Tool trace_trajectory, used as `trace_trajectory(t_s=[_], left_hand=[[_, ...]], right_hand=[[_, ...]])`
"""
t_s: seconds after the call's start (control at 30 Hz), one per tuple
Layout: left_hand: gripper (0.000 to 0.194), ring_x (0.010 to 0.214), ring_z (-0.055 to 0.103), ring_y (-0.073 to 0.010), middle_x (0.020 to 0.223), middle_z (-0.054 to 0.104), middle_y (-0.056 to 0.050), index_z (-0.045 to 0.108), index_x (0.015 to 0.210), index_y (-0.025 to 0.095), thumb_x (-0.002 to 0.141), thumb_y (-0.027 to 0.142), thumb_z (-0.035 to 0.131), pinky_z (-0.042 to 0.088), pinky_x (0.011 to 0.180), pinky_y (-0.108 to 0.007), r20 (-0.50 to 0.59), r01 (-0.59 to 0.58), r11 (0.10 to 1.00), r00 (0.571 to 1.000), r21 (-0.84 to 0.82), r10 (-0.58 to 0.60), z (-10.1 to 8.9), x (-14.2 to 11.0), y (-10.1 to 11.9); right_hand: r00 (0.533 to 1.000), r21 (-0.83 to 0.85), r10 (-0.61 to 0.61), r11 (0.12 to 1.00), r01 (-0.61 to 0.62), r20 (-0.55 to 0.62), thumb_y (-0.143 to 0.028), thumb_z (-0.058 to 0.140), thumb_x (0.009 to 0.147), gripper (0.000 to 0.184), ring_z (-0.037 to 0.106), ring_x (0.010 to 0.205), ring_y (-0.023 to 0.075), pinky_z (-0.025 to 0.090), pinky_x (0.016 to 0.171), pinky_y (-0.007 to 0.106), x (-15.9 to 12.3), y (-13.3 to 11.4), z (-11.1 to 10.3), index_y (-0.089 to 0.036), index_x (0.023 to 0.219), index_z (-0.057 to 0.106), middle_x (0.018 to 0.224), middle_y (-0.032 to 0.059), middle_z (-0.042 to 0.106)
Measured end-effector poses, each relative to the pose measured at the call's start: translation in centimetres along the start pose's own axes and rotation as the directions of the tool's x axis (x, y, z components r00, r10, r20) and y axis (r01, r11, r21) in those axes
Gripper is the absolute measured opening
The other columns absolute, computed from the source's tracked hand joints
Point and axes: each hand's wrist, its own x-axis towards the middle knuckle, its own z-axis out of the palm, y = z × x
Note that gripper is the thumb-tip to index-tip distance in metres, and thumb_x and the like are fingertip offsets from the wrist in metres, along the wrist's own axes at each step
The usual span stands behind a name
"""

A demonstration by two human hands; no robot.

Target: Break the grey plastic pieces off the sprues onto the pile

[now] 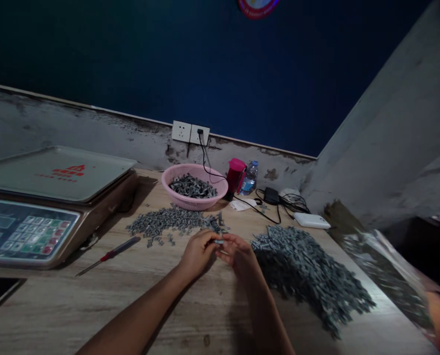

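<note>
My left hand and my right hand meet over the middle of the table, fingertips almost touching. Between them is a small grey metal piece, pinched from both sides; its exact kind is too small to make out. Just beyond my left hand lies a scatter of small grey metal pieces. A larger heap of grey metal pieces spreads to the right of my right hand. Behind the scatter stands a pink plastic basket with more grey pieces inside.
A weighing scale takes up the left side, with a red-handled screwdriver beside it. Toward the wall are a pink-lidded jug, a water bottle, a black adapter with cables and a white box-like device.
</note>
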Motion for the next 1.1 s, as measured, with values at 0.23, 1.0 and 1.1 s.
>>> trace_trajectory(t_s=[0.23, 1.0, 1.1], left_hand=[[0.017, 0.076, 0.057, -0.0162, 0.078, 0.064, -0.004, 0.068, 0.082, 0.018, 0.072, 0.011, 0.056, 0.043, 0.070, -0.026, 0.017, 0.086, 0.988, 0.996, -0.130, -0.084, 0.2, 0.0, 0.3], [0.011, 0.050, 0.052, -0.0128, 0.054, 0.058, 0.001, 0.062, 0.074, 0.015, 0.069, 0.017, 0.052, 0.042, 0.054, -0.025, 0.086, 0.431, 0.782, 0.893, -0.451, -0.443, 1.9, 0.0, -1.0], [0.013, 0.072, 0.058, -0.0171, 0.073, 0.065, -0.003, 0.064, 0.076, 0.018, 0.072, 0.014, 0.052, 0.044, 0.071, -0.029, 0.004, 0.301, 0.937, 0.952, -0.180, -0.305, 0.1, 0.3, -0.6]], right_hand=[[0.999, -0.048, 0.032, 0.998, -0.031, 0.019, -0.031, 0.077, 0.055, 0.027, 0.063, 0.068, 0.0180, 0.052, 0.071, 0.035, 0.0, 0.2, -0.4, -0.016, 0.073, 0.063, 0.074, 0.0045, 0.067], [0.947, -0.625, -0.313, 0.754, 0.202, -0.072, -0.027, 0.056, 0.065, 0.008, 0.057, 0.053, 0.0167, 0.046, 0.055, 0.028, 1.6, 2.0, -0.8, -0.019, 0.067, 0.055, 0.054, -0.0006, 0.060], [0.873, -0.777, -0.475, 0.588, 0.226, -0.105, -0.029, 0.052, 0.065, 0.009, 0.055, 0.051, 0.0168, 0.041, 0.051, 0.026, 0.5, -0.3, -2.3, -0.020, 0.068, 0.054, 0.055, 0.0005, 0.059]])
